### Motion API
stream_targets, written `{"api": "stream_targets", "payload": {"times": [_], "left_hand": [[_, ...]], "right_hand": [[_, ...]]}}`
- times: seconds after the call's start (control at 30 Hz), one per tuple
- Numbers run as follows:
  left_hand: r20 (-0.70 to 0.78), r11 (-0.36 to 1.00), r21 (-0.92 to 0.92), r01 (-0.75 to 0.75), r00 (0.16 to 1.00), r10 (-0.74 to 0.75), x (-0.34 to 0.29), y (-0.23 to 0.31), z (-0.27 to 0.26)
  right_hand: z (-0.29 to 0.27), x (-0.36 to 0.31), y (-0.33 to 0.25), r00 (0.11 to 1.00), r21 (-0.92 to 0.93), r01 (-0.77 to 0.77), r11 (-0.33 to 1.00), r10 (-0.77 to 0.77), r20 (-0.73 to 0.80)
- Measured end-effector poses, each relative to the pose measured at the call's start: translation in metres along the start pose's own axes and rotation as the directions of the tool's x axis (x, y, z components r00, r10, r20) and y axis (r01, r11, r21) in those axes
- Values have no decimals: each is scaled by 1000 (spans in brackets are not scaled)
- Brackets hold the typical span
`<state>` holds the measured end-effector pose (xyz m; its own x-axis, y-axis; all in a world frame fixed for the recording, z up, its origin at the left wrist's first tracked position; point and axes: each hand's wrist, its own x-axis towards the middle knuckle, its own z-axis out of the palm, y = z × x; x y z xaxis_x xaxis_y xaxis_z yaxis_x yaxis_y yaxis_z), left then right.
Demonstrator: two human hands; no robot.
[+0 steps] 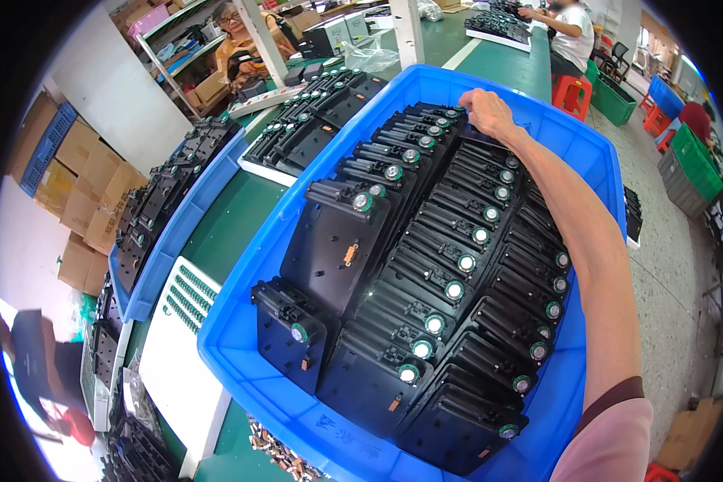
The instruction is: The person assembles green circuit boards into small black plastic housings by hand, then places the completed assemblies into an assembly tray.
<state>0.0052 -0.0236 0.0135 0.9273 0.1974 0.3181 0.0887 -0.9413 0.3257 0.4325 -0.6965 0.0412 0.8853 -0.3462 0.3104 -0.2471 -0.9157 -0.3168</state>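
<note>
My right hand [488, 114] reaches over a large blue plastic bin [610, 161] to its far end. Its fingers are curled round the edge of a black plate assembly [475, 135], partly hidden under the hand. Several more black plate assemblies [333, 249] fill the bin in overlapping rows. Each has a ribbed black mechanism along one edge and a round silver part with a green ring. One small assembly [285, 329] lies at the bin's near left. My left hand is not in view.
Left of the bin, a white board [173, 361] carries rows of green coil springs [191, 293]. Another blue bin [136, 297] and a white tray [265, 169] hold similar black assemblies. Small copper-coloured parts [277, 450] lie below. Other people sit across the bench and farther right, near red stools [572, 96].
</note>
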Motion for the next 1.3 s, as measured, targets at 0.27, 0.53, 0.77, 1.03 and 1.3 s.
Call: {"api": "stream_targets", "payload": {"times": [0.27,0.53,0.77,1.03,1.3], "left_hand": [[-14,998,8,-57,998,57,-3,-6,0],[-6,999,-16,-47,999,47,-1,-3,-2],[-15,999,-1,-54,998,54,-1,-5,1],[-22,1000,13,-28,999,29,-6,-4,-3],[-6,995,-100,14,1000,-15,-7,-16,5]], "right_hand": [[4,-6,7,999,3,34,999,-34,22],[4,-12,-2,998,14,50,999,-50,40],[4,-1,12,999,140,36,989,-41,34],[14,-1,0,995,144,-13,990,27,-95],[-29,4,-5,909,293,49,955,79,-409]]}}
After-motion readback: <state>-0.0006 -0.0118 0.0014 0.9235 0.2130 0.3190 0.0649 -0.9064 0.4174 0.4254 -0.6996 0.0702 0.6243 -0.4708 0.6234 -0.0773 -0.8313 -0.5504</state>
